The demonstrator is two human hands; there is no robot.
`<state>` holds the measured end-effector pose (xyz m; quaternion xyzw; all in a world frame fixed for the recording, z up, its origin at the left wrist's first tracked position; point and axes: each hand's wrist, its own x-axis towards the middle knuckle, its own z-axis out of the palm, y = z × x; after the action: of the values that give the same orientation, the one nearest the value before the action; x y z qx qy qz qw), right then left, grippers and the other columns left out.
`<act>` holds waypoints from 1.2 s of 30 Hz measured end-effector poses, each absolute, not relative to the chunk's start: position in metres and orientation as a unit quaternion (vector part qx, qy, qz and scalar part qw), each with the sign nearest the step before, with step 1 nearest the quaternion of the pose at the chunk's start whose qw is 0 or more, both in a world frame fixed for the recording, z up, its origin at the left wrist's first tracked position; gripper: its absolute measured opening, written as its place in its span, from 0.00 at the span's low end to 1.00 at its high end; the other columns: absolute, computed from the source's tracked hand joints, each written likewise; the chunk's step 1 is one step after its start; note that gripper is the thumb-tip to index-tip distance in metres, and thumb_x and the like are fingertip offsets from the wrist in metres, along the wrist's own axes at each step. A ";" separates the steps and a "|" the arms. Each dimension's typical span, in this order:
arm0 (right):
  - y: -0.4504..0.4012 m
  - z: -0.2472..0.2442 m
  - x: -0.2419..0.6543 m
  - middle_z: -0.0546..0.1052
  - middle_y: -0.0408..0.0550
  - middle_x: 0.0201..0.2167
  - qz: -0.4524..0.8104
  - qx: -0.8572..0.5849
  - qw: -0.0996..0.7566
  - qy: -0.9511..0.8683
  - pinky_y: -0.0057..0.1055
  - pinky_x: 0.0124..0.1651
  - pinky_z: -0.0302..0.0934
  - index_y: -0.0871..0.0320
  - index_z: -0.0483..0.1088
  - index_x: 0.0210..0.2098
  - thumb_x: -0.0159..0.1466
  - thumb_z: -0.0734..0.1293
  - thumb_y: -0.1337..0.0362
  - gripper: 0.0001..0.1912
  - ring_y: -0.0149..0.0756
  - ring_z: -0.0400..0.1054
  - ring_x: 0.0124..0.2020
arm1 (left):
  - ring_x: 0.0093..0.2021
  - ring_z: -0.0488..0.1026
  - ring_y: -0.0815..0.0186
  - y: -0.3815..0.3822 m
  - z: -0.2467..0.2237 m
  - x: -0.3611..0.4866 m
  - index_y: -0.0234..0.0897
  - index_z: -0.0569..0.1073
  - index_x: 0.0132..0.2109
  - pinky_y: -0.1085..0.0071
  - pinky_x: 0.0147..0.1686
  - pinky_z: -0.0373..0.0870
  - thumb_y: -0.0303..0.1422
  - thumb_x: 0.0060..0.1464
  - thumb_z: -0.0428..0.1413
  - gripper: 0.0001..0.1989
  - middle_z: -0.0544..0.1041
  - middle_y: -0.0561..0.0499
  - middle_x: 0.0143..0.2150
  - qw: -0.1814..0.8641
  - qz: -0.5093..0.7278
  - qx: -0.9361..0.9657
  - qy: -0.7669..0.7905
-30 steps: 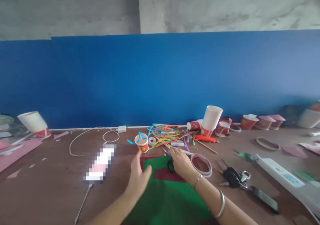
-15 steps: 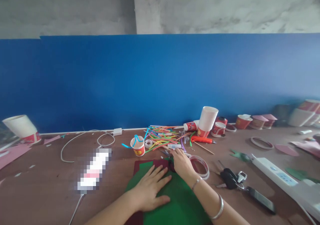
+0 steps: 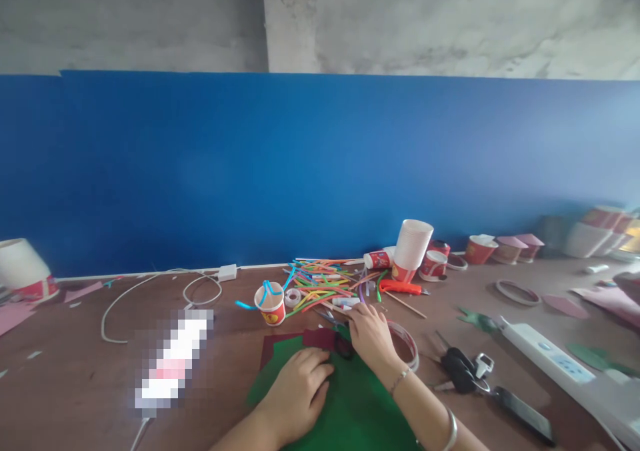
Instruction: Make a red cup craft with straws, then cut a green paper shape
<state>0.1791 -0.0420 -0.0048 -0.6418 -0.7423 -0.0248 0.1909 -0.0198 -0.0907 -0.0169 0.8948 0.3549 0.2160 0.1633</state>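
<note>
My left hand (image 3: 299, 387) rests on a large green paper sheet (image 3: 357, 407), fingers curled in and closed. Their tips are partly hidden, so what they grip cannot be made out. Dark red paper (image 3: 319, 338) shows just beyond these fingers, with more of it along the sheet's left edge. My right hand (image 3: 371, 334) reaches over the far edge of the green sheet, its fingers bent down and together. Beside it lie dark-handled scissors (image 3: 343, 345), and a white tube (image 3: 345, 301) is at its fingertips. Whatever it grips is hidden.
Behind the hands lie many coloured pipe cleaners (image 3: 320, 279), a tape roll (image 3: 293, 297) and a paper cup (image 3: 271, 304) with blue pipe cleaners. Stacked cups (image 3: 412, 247) and an orange cutter (image 3: 401, 287) are farther right. Keys (image 3: 457, 367), a power strip (image 3: 547, 354) and a blurred-out bright device (image 3: 175, 357) flank the sheet.
My left hand has gone from lying flat with spread fingers to curled fingers, baring more dark red paper. My right hand stays by the scissors, shifted slightly. The view has moved a little.
</note>
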 end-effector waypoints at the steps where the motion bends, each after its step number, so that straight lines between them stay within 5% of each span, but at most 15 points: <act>1: -0.042 -0.006 0.180 0.72 0.51 0.42 -0.025 -0.646 0.184 -0.741 0.35 0.44 0.53 0.54 0.72 0.41 0.61 0.56 0.71 0.16 0.43 0.62 0.43 | 0.55 0.64 0.58 -0.090 -0.018 -0.019 0.40 0.69 0.52 0.58 0.56 0.61 0.28 0.55 0.47 0.18 0.70 0.45 0.54 0.160 0.214 0.897 0.351; 12: -0.030 -0.008 0.212 0.73 0.52 0.40 0.021 -0.699 0.170 -0.695 0.33 0.44 0.53 0.56 0.73 0.42 0.59 0.57 0.72 0.17 0.42 0.64 0.45 | 0.63 0.54 0.60 -0.084 -0.014 -0.022 0.43 0.58 0.61 0.56 0.61 0.52 0.27 0.56 0.44 0.24 0.59 0.48 0.63 0.200 0.142 0.925 0.292; 19: -0.023 -0.014 0.223 0.72 0.55 0.40 0.035 -0.680 0.159 -0.715 0.33 0.45 0.55 0.61 0.70 0.42 0.58 0.56 0.73 0.16 0.42 0.65 0.44 | 0.60 0.58 0.60 -0.087 -0.012 -0.020 0.42 0.62 0.58 0.59 0.60 0.56 0.28 0.56 0.46 0.22 0.64 0.47 0.60 0.202 0.154 0.930 0.267; 26: -0.030 0.000 0.215 0.73 0.53 0.40 -0.010 -0.600 0.371 -0.708 0.30 0.41 0.59 0.59 0.62 0.49 0.65 0.51 0.65 0.16 0.39 0.67 0.40 | 0.62 0.54 0.56 -0.090 -0.025 -0.020 0.44 0.59 0.60 0.54 0.59 0.55 0.32 0.57 0.46 0.23 0.58 0.48 0.63 0.116 0.148 0.925 0.329; 32: -0.033 0.010 0.222 0.73 0.48 0.22 0.023 -0.635 0.282 -0.719 0.27 0.29 0.54 0.59 0.68 0.25 0.63 0.56 0.61 0.14 0.36 0.66 0.25 | 0.65 0.39 0.45 -0.089 -0.027 -0.023 0.47 0.56 0.62 0.43 0.58 0.49 0.43 0.55 0.48 0.28 0.46 0.45 0.67 0.103 0.136 0.895 0.412; 36: -0.030 0.011 0.236 0.72 0.48 0.20 0.033 -0.671 0.248 -0.698 0.26 0.27 0.51 0.60 0.67 0.21 0.60 0.58 0.62 0.14 0.34 0.64 0.22 | 0.65 0.46 0.51 -0.089 -0.028 -0.021 0.40 0.58 0.61 0.49 0.60 0.50 0.41 0.54 0.49 0.27 0.53 0.44 0.65 0.115 0.137 0.893 0.412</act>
<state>0.2357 -0.0300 0.0107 -0.6707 -0.6982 0.0333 0.2483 -0.0211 -0.0890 -0.0280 0.8935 0.4119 0.1371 0.1150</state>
